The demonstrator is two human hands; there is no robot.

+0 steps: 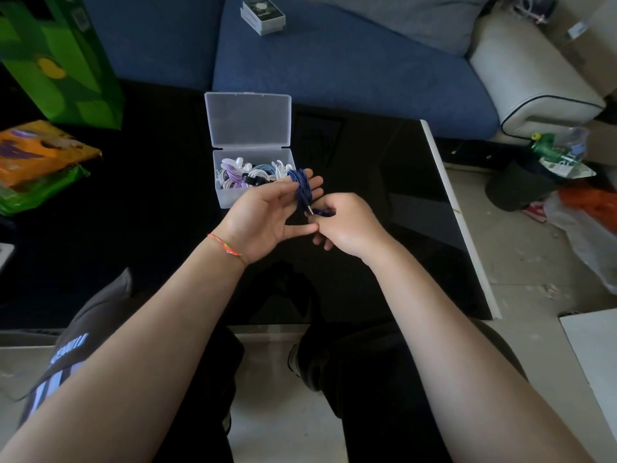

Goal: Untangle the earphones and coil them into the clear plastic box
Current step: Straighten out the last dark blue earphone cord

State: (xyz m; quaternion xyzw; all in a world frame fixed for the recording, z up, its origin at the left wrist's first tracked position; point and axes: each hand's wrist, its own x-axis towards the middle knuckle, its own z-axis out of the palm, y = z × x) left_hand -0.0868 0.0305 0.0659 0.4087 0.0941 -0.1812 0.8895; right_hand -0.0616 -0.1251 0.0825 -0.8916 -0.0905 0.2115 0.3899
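Observation:
Dark blue earphones [301,187] are wound in loops round the straight fingers of my left hand [267,215], which is palm up just in front of the clear plastic box [224,195]. My right hand [347,225] sits close against the left, and its fingertips pinch the cable's loose end near the silver jack plug [310,210]. The box stands open on the black table, its lid [248,120] tipped back. Inside lie several coiled earphones [250,173] in white, purple and light blue.
The black glossy table [400,212] ends in a white edge on the right. A green bag [63,61] and orange snack packets [36,155] lie at the left. Behind is a blue sofa [334,68] with a small box [263,15]. Clutter covers the floor at right.

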